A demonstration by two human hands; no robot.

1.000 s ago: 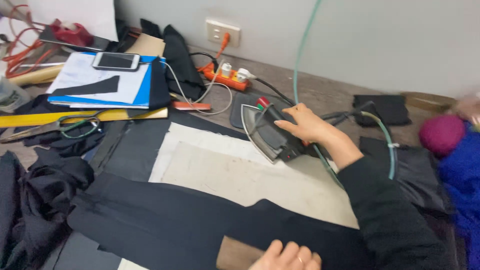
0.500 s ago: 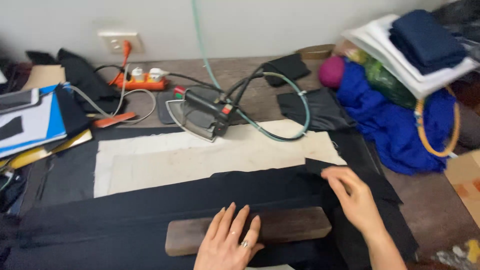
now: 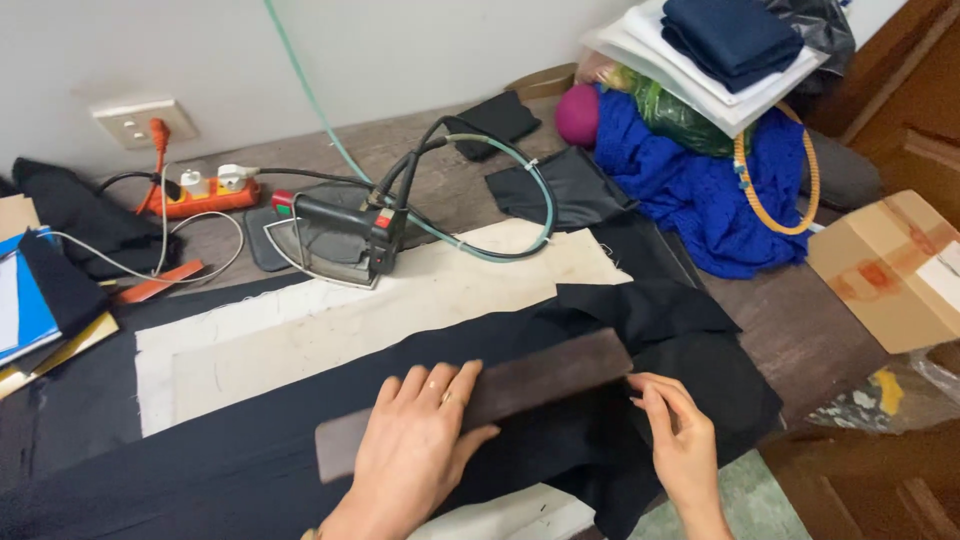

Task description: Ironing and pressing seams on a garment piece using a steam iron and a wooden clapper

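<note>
Wooden block (image 3: 480, 400) under left hand (image 3: 415, 450), right fingers (image 3: 655, 400) seemingly at its end.

Soft, even indoor light; sharp focus, faint shadows.

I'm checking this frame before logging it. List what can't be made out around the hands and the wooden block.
Head view only:
- Left hand: wrist cut off by the bottom edge.
- Wooden block: its middle is hidden under the left hand.
- Black fabric: the part beneath the block and the right hand is hidden; its left end leaves the frame.
- Iron: soleplate faces down, unseen.
</note>
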